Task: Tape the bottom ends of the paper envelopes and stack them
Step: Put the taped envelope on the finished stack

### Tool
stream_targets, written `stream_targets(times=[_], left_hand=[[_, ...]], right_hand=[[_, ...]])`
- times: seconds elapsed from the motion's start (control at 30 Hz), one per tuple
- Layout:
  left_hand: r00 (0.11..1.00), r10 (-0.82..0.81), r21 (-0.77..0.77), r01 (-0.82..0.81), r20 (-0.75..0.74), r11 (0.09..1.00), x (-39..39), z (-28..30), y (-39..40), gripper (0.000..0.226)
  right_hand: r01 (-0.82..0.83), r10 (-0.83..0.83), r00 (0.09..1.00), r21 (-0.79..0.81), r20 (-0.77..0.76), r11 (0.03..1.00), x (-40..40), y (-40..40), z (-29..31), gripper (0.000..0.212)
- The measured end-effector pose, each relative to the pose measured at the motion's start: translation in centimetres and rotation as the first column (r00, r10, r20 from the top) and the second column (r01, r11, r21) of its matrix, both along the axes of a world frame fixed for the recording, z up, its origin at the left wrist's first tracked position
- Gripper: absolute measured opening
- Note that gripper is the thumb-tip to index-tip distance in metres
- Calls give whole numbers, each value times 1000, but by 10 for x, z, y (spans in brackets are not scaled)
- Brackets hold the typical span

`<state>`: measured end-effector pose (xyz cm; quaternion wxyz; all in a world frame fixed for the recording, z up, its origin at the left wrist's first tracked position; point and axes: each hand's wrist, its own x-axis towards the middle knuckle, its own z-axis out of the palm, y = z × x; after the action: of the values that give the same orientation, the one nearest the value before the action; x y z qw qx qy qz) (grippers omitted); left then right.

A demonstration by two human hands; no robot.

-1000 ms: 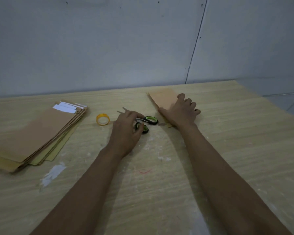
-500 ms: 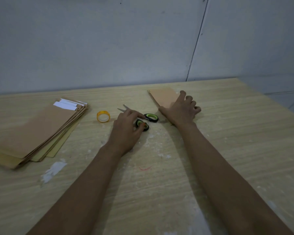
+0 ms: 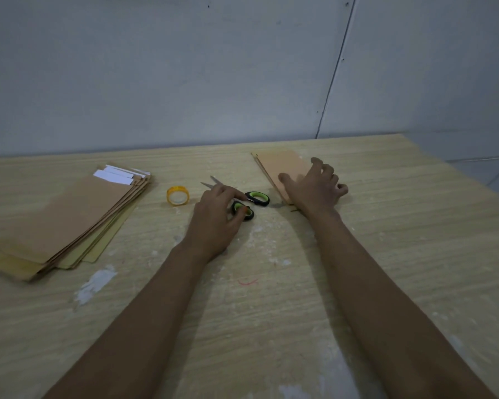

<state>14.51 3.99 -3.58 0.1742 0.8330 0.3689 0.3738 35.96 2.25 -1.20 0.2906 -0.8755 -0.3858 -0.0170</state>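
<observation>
My left hand (image 3: 213, 214) pinches the scissors (image 3: 242, 201); my right hand (image 3: 314, 188), fingers loosely curled, presses the envelope (image 3: 277, 165); I should lift the scissors slowly, blades away.

A fanned stack of brown paper envelopes (image 3: 67, 220) lies flat at the left of the table, white flaps showing at its far end; a small roll of yellowish tape (image 3: 178, 195) stands just right of it; a single brown envelope (image 3: 280, 168) lies flat at the far centre-right, partly covered.
</observation>
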Motion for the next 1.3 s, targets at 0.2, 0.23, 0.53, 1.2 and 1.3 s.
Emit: stream_targets(times=[0.2,0.23,0.53,1.2,1.3], left_hand=[[1000,-5,19,5,14,1000,-1,-2,0,15],[1000,-7,22,7,18,1000,-2,-2,0,15],[996,-35,103,27,77,994,-15,2,-13,14],[765,638,159,-621,-93,768,-166,15,-4,33],[671,700,57,-711,-245,701,-177,11,-1,45]], right_hand=[[-52,56,995,44,-83,998,6,-16,-3,43],[-65,67,995,35,-71,997,5,-18,-4,40],[-170,154,981,134,120,976,-27,-24,-5,25],[-875,833,483,180,270,449,-183,-41,-9,7],[-904,879,427,136,214,406,-200,-39,-10,9]])
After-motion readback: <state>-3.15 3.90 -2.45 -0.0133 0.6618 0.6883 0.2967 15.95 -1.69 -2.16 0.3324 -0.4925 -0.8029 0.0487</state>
